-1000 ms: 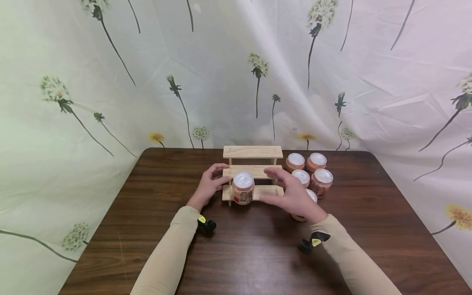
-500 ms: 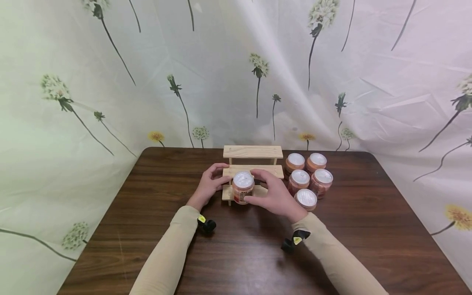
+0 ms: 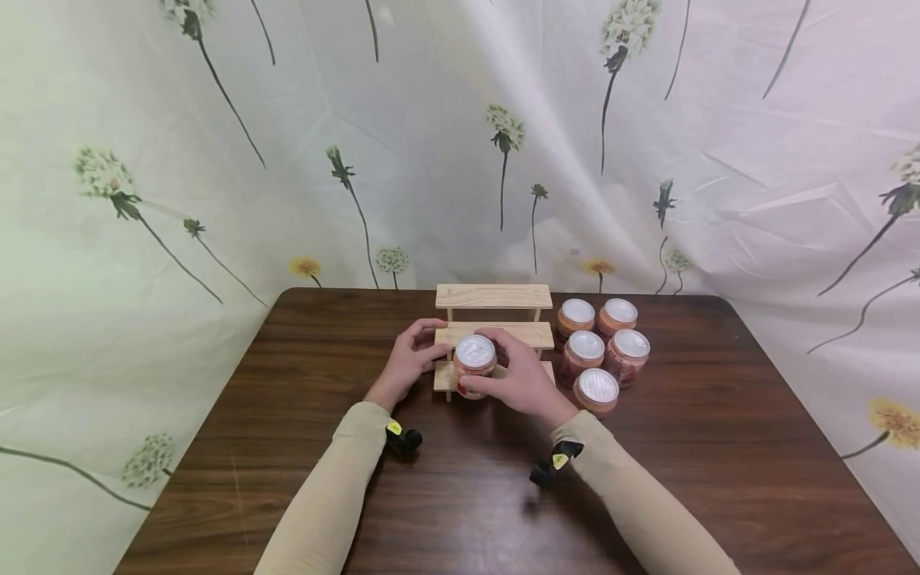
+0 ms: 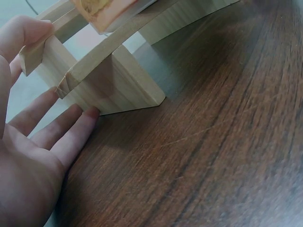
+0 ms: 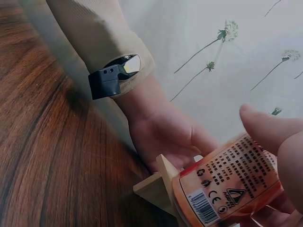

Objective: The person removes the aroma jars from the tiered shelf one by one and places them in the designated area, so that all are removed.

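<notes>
A small jar (image 3: 475, 352) with a white lid and an orange printed label stands at the left of the lowest step of a three-tier wooden rack (image 3: 496, 296). My right hand (image 3: 523, 382) holds it from the right, thumb in front and fingers behind. Up close in the right wrist view, the jar's label (image 5: 227, 182) shows a barcode and dark print. At the rack's left side, my left hand (image 3: 410, 363) grips the end of the middle step between thumb and forefinger. Its other fingers (image 4: 71, 127) touch the side panel (image 4: 120, 82) in the left wrist view.
Several more white-lidded jars (image 3: 598, 386) stand close together on the dark wooden table (image 3: 345, 319), right of the rack. Behind the table's far edge hangs a pale cloth (image 3: 431, 160) with a dandelion print.
My right hand has moved left from the rack's right part to the jar and now has its thumb and fingers round it. My left hand has stayed at the rack.
</notes>
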A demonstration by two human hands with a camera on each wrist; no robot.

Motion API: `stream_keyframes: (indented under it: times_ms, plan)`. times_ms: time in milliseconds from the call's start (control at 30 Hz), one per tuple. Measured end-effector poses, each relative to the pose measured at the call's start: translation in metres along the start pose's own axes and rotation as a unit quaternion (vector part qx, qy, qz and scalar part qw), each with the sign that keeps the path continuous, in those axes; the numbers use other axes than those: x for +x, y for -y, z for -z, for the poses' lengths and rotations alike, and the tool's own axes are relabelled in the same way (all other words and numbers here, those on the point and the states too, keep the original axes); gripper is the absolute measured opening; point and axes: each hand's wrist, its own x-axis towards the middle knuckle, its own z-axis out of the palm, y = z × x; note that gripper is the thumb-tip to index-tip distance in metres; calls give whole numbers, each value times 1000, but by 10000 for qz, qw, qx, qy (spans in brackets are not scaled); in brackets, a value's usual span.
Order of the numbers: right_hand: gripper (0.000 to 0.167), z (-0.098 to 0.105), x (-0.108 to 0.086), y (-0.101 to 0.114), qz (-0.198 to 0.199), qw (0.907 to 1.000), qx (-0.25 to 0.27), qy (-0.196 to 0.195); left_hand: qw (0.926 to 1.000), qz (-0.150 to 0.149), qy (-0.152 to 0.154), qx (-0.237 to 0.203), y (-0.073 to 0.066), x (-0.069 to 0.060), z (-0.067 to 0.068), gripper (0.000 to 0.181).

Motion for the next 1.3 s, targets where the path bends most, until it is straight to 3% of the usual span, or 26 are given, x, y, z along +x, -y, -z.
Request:
stream_keyframes:
  times_ms: [633,1300]
  plan:
    - [52,-8,1,-5,-101,9989,277,-372,9997,225,25,133,-1,1,1,45]
    - [52,2,-5,3,236,9982,-72,-546,9998,201,13,88,-1,0,1,46]
